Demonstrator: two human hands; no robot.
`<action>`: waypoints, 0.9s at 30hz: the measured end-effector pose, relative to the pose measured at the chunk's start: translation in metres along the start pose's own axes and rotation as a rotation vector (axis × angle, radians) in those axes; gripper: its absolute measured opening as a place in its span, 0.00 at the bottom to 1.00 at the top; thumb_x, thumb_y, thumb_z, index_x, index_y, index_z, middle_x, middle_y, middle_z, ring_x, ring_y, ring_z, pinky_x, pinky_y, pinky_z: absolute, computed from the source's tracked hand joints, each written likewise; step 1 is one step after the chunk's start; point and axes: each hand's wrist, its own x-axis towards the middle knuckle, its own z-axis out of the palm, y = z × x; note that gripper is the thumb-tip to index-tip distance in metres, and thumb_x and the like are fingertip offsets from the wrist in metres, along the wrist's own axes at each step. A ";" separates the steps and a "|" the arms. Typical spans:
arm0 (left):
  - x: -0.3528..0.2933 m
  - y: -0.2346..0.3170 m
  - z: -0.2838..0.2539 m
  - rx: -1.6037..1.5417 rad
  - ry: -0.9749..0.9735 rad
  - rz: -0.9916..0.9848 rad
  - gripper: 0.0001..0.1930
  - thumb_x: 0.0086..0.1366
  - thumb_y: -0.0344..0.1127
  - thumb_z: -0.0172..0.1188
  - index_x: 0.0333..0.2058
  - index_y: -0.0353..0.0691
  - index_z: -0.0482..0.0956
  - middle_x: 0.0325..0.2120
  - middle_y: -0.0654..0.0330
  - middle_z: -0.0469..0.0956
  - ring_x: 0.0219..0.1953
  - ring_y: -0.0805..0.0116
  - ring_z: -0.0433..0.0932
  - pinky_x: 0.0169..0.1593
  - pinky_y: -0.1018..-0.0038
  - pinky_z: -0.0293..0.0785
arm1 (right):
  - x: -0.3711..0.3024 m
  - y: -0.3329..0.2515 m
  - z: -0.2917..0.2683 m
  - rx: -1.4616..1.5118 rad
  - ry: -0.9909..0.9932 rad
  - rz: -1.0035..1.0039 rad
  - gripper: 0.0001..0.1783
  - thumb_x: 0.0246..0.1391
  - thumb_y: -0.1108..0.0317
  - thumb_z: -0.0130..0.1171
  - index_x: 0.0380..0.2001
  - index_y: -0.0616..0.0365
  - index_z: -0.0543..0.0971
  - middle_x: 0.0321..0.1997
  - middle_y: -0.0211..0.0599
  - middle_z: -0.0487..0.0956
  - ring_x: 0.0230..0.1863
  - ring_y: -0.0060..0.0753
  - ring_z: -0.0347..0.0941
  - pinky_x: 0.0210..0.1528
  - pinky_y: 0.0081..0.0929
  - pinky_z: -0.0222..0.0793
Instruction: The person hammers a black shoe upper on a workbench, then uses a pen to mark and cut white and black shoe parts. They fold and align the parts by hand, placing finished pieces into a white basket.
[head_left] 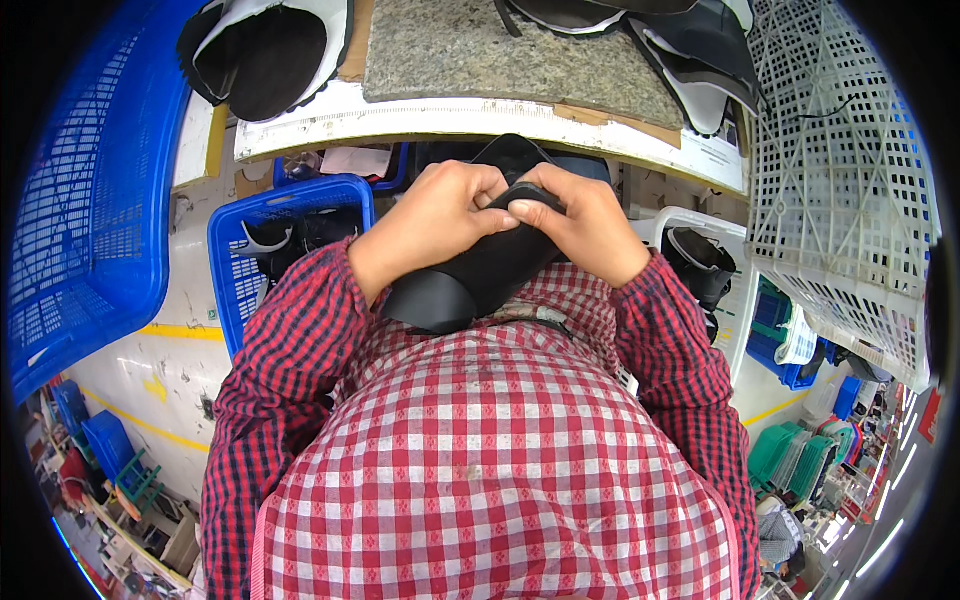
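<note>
Left hand [437,215] and right hand [585,225] both clenched on a black shoe upper [470,285] at frame centre, held against the checked shirt, just below the desk [450,118] edge, blue basket [250,215] at left, white basket [840,150] upper right

Bright, even light — sharp centre (edges bend, corners black).

A shoe workshop: blue crates [90,200], black shoe parts [265,55], worn workbench [480,118].
</note>
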 end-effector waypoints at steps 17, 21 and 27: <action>-0.023 -0.026 0.005 -0.278 0.008 -0.143 0.06 0.59 0.27 0.74 0.29 0.33 0.84 0.25 0.67 0.82 0.29 0.82 0.77 0.35 0.81 0.73 | 0.014 0.015 -0.056 0.508 0.774 0.387 0.17 0.70 0.60 0.54 0.30 0.59 0.81 0.19 0.34 0.81 0.24 0.29 0.81 0.35 0.28 0.81; -0.024 -0.023 0.009 -0.335 0.046 -0.181 0.06 0.59 0.27 0.74 0.29 0.34 0.84 0.25 0.68 0.82 0.29 0.83 0.76 0.35 0.82 0.72 | 0.007 0.033 -0.088 0.534 0.641 0.506 0.25 0.72 0.49 0.53 0.24 0.54 0.79 0.14 0.26 0.72 0.25 0.27 0.80 0.45 0.38 0.83; -0.023 -0.039 0.009 -0.402 0.016 -0.171 0.07 0.59 0.27 0.73 0.35 0.34 0.86 0.29 0.66 0.84 0.31 0.81 0.79 0.37 0.82 0.75 | -0.013 0.035 -0.008 0.169 -0.077 0.066 0.18 0.62 0.56 0.68 0.41 0.62 0.86 0.31 0.39 0.86 0.33 0.24 0.80 0.39 0.27 0.75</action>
